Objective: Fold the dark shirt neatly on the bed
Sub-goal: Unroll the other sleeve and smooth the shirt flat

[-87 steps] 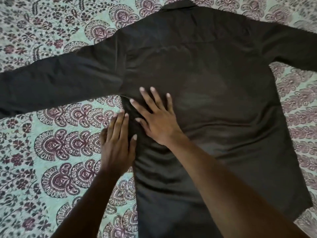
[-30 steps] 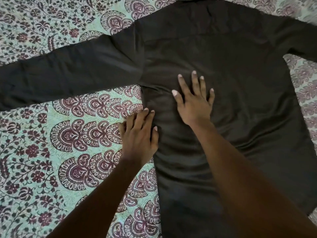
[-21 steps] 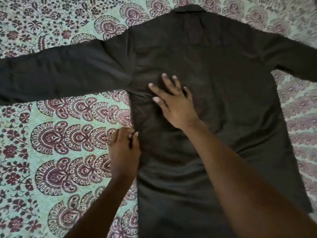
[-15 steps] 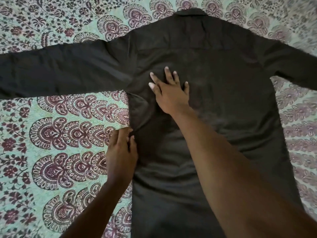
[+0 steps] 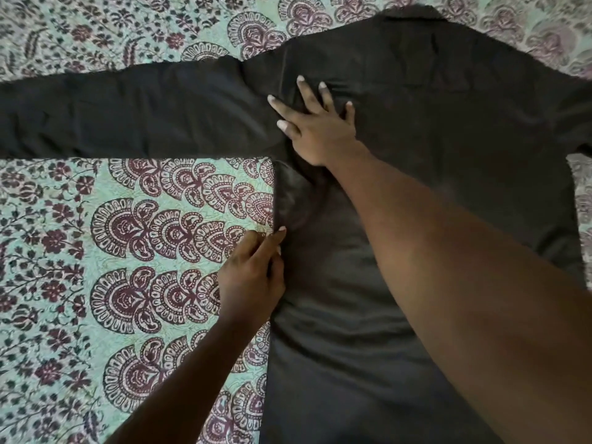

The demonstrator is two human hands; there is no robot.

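right hand [image 5: 320, 129] flat, pressing shirt [image 5: 448, 139] | left hand [image 5: 253, 277] pinches side seam | risk: seam tug drags cloth, creasing the fold line

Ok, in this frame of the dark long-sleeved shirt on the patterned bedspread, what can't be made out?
Head view only:
- Dark long-sleeved shirt: both cuffs cut off by the side edges; hem cut off by the bottom edge and hidden by the right forearm.
- Left hand: fingertips at the shirt's side seam; grip unclear.
- Buttons: not visible.
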